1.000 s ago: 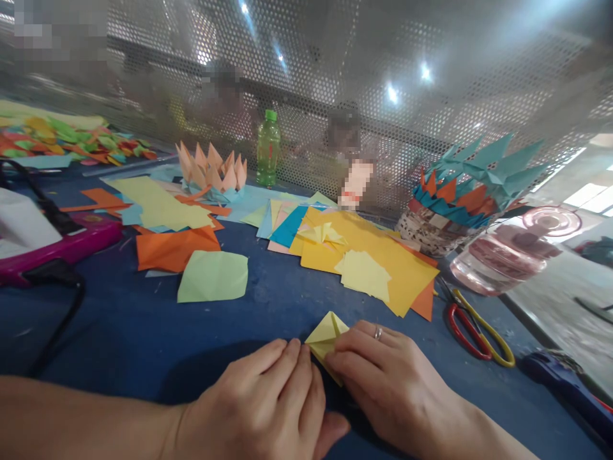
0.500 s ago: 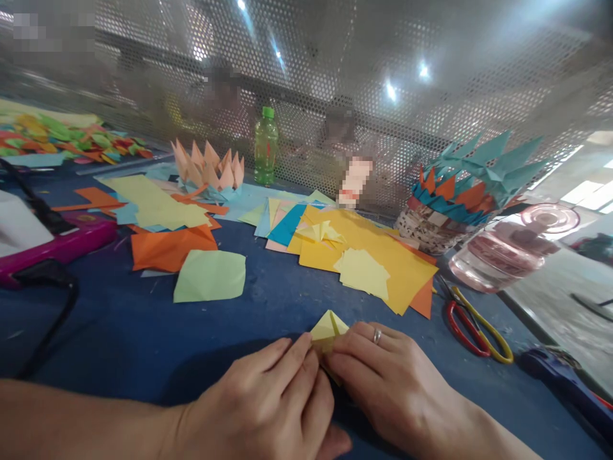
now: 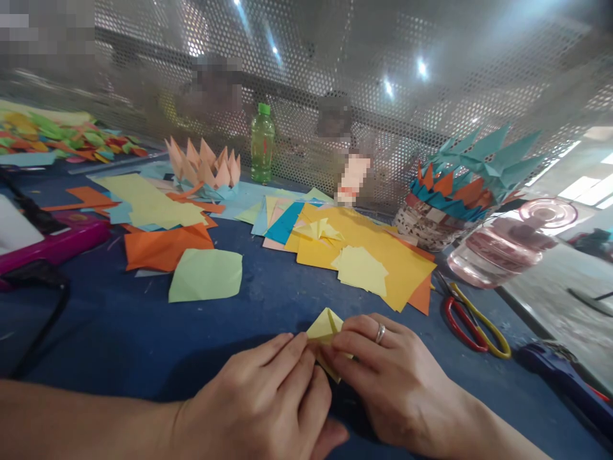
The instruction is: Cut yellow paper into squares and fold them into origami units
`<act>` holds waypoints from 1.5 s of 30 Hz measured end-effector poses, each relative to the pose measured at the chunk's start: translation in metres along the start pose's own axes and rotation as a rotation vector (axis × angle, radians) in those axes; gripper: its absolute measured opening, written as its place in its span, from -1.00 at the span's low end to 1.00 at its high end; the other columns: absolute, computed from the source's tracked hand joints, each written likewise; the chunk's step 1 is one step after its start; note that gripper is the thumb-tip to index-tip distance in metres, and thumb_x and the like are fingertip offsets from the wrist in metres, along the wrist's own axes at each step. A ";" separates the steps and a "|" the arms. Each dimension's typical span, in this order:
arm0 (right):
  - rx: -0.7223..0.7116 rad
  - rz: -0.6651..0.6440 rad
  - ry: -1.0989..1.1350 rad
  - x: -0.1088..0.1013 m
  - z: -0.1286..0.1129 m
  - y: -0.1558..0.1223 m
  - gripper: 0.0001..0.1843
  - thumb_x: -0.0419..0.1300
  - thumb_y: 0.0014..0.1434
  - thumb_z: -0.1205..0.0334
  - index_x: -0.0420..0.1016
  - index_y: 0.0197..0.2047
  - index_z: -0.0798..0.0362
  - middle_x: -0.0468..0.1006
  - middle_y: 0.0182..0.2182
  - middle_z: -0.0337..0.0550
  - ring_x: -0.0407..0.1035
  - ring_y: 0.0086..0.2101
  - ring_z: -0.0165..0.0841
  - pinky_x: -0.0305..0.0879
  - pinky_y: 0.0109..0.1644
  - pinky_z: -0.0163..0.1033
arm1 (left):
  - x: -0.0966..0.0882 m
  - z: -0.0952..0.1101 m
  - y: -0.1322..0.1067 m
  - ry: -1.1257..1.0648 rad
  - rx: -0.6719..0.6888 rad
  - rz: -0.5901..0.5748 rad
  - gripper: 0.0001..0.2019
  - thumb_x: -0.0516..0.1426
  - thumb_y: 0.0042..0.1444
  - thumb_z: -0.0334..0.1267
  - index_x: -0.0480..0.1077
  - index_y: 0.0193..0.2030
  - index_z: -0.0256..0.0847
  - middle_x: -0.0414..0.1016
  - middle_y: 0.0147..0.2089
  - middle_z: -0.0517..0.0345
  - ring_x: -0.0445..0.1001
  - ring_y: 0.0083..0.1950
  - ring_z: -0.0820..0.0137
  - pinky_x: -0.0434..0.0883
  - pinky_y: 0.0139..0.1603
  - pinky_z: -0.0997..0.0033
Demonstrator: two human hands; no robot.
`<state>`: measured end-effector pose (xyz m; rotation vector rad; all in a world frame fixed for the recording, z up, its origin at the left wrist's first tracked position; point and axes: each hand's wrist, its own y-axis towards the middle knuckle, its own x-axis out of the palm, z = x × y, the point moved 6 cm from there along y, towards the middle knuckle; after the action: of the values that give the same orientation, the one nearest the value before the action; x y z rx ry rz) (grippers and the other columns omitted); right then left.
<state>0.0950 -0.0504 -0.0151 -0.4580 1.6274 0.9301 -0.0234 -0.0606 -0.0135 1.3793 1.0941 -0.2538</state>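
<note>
A small folded piece of yellow paper (image 3: pixel 324 327) lies on the blue table (image 3: pixel 268 300) near its front edge. My left hand (image 3: pixel 268 402) presses its fingertips on the paper's left side, fingers held together. My right hand (image 3: pixel 387 377), with a ring on one finger, pinches the paper's right side. Both hands cover the lower half of the paper; only its pointed upper corner shows.
Loose sheets lie behind: a light green one (image 3: pixel 205 276), orange ones (image 3: pixel 163 246), a yellow stack (image 3: pixel 364 255). Red-and-yellow scissors (image 3: pixel 472 316) lie to the right by a pink glass jar (image 3: pixel 507 246). Paper crowns (image 3: pixel 204 167), a green bottle (image 3: pixel 262 144) and a mesh screen stand at the back.
My fingers have shifted slightly on the yellow paper, the right ones closing more over its right side. The view has drifted a little; nothing else moved.
</note>
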 end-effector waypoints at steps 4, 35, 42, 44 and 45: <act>-0.036 -0.002 0.004 0.000 -0.002 -0.001 -0.75 -0.01 0.14 0.47 0.47 -0.25 0.12 0.51 -0.38 -0.08 0.33 -0.30 -0.28 0.32 -0.22 -0.17 | -0.003 0.000 0.004 0.051 0.011 0.015 -0.66 -0.03 0.28 -0.18 0.50 -0.29 -0.31 0.61 -0.28 0.02 0.56 -0.21 0.29 0.48 -0.14 0.34; 0.265 -0.075 0.419 -0.007 0.035 0.000 -0.88 0.11 0.11 0.47 0.35 -0.30 0.07 0.42 -0.31 -0.18 0.29 -0.27 -0.40 0.24 -0.17 -0.28 | 0.000 0.005 0.005 -0.073 0.143 -0.044 -0.78 0.07 0.21 -0.31 0.45 -0.10 -0.36 0.53 -0.02 -0.08 0.47 0.02 0.20 0.46 -0.05 0.27; 0.366 -0.050 0.539 0.000 0.040 -0.001 -0.88 0.11 0.13 0.46 0.39 -0.31 0.05 0.42 -0.45 -0.32 0.27 -0.45 -0.51 0.20 -0.36 -0.40 | 0.004 0.004 0.005 -0.067 0.123 -0.092 -0.78 0.01 0.25 -0.33 0.46 -0.17 -0.34 0.56 -0.17 -0.02 0.51 -0.10 0.24 0.47 -0.13 0.26; 0.356 -0.043 0.548 0.001 0.039 -0.001 -0.87 0.11 0.13 0.46 0.40 -0.30 0.05 0.43 -0.43 -0.31 0.28 -0.44 -0.52 0.20 -0.36 -0.41 | 0.003 0.003 0.005 -0.064 0.121 -0.074 -0.79 0.01 0.24 -0.33 0.47 -0.19 -0.33 0.57 -0.20 -0.01 0.51 -0.10 0.25 0.46 -0.09 0.26; 0.349 -0.043 0.551 0.001 0.039 -0.001 -0.86 0.11 0.12 0.47 0.41 -0.29 0.05 0.43 -0.42 -0.30 0.28 -0.44 -0.51 0.21 -0.35 -0.41 | 0.001 0.003 0.005 -0.065 0.129 -0.058 -0.80 0.01 0.24 -0.34 0.47 -0.21 -0.32 0.57 -0.19 0.00 0.51 -0.10 0.25 0.45 -0.07 0.25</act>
<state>0.1204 -0.0205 -0.0182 -0.5303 2.2188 0.4860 -0.0178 -0.0615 -0.0116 1.4447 1.0798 -0.4145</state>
